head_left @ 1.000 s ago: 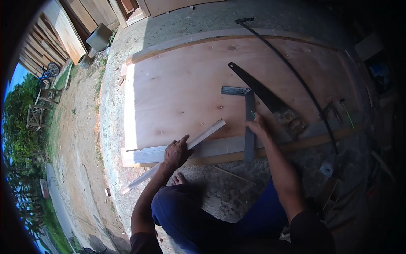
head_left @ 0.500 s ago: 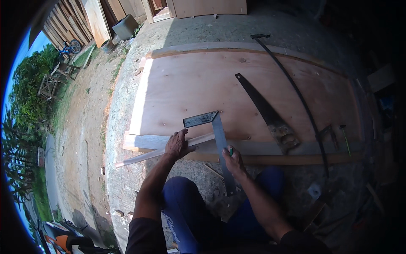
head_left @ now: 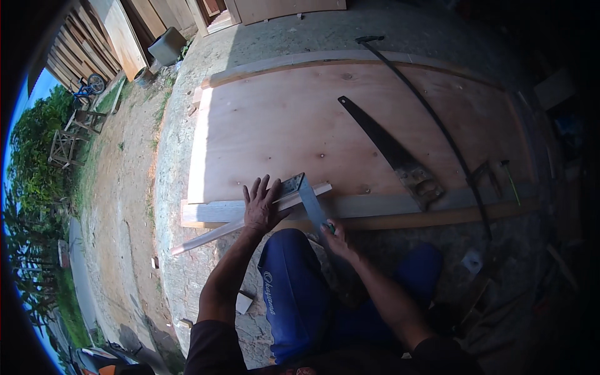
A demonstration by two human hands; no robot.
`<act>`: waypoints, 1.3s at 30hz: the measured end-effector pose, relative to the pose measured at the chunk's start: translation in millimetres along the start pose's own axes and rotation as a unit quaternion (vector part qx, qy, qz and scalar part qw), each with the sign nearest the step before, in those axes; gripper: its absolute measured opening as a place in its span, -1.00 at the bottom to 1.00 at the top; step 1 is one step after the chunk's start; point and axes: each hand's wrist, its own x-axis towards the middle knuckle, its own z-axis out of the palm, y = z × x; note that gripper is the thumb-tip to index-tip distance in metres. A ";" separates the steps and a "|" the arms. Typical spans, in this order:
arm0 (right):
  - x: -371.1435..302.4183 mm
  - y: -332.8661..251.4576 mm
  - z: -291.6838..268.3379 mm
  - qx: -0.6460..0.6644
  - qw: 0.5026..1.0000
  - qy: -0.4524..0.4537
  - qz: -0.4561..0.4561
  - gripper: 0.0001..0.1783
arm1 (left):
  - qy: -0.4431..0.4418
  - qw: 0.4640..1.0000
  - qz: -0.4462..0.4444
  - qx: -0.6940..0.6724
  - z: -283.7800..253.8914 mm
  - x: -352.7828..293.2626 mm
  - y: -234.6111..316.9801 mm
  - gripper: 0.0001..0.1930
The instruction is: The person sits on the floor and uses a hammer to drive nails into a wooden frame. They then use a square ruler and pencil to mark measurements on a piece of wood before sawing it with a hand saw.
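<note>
My left hand (head_left: 261,209) lies with its fingers spread over a narrow wooden strip (head_left: 209,237), beside the stock of a metal try square (head_left: 310,199); the fingertips reach the stock's near end. The strip rests slantwise across the near edge of a large framed plywood panel (head_left: 275,131). Across the strip runs the square's blade, pointing toward my knees. My right hand (head_left: 338,240) is closed at the blade's right side, pinching a small green pencil (head_left: 329,228) whose tip is hidden. The blade's far end fades into shadow between my legs.
On the panel lie a handsaw (head_left: 394,150), a long black pry bar (head_left: 437,119), a hammer-like tool (head_left: 484,178) and a small green-handled hammer (head_left: 510,181). A white offcut (head_left: 244,303) sits on the concrete by my left knee. Boards (head_left: 81,47) lean at the far left.
The try square has come down and left, its stock now against the strip. My left fingers have stretched out toward the stock. My right hand has moved slightly left and down with the pencil.
</note>
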 end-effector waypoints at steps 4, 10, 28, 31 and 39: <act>-10.9 -11.1 12.5 0.041 0.996 0.072 0.022 -0.56 | -0.039 0.999 0.024 -0.020 0.9 12.5 3.6 0.17; -11.0 -51.0 -12.4 0.106 0.985 -0.039 0.127 -0.62 | -0.059 0.997 0.037 -0.028 -1.5 12.6 8.7 0.11; -10.2 -46.9 -12.0 0.152 0.979 -0.039 0.131 -0.71 | -0.091 0.995 0.041 -0.008 -6.6 17.1 11.9 0.09; -10.9 -50.2 -12.8 0.155 0.979 -0.038 0.129 -0.70 | -0.109 0.993 0.039 -0.003 -9.6 17.2 13.7 0.09; 4.4 -79.9 -44.6 -0.249 0.963 0.105 -0.016 -0.51 | -0.102 0.993 0.064 -0.004 -9.9 16.2 12.6 0.07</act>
